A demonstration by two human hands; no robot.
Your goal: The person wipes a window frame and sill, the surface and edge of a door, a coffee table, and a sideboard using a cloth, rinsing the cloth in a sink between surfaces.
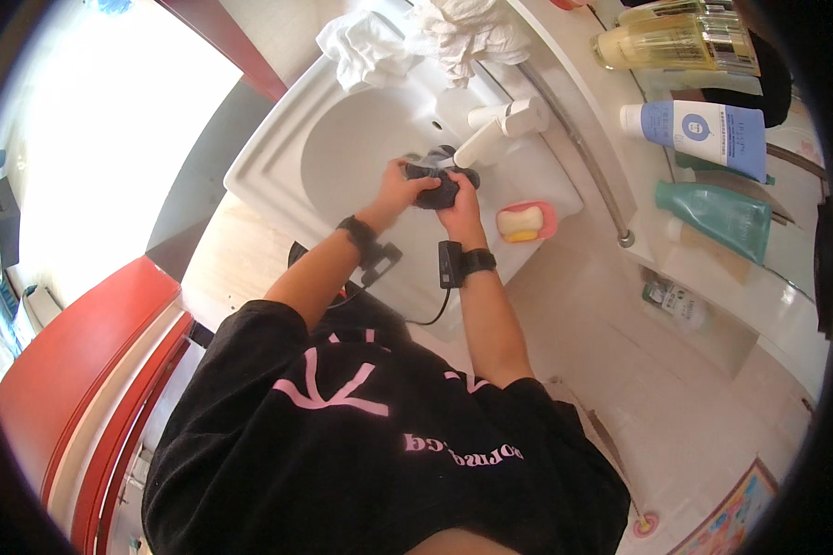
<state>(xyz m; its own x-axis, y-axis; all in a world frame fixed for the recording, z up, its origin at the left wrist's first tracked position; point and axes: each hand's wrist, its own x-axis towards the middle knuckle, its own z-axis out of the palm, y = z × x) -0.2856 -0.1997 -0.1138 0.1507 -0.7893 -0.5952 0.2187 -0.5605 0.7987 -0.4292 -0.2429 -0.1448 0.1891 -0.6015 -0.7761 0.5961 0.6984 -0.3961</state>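
Both hands are over a white washbasin (333, 139), gripping one soft dark item (434, 191), which looks like wet cloth. My left hand (396, 191) pinches its left side, with the thumb lying across the top. From the other side, my right hand (462, 205) has its thumb and fingers on the edge. A white faucet (486, 139) points at the item, and water seems to run from its spout onto it. Part of the dark cloth hangs beneath the spout. Its exact kind cannot be made out.
Right of the basin, a pink soap dish (550, 216) holds a pale soap bar (519, 220). White crumpled cloths (368, 52) drape over the basin's far edge. A metal rail (576, 132) runs below a shelf with a blue-and-white tube (708, 135) and a green bottle (722, 215).
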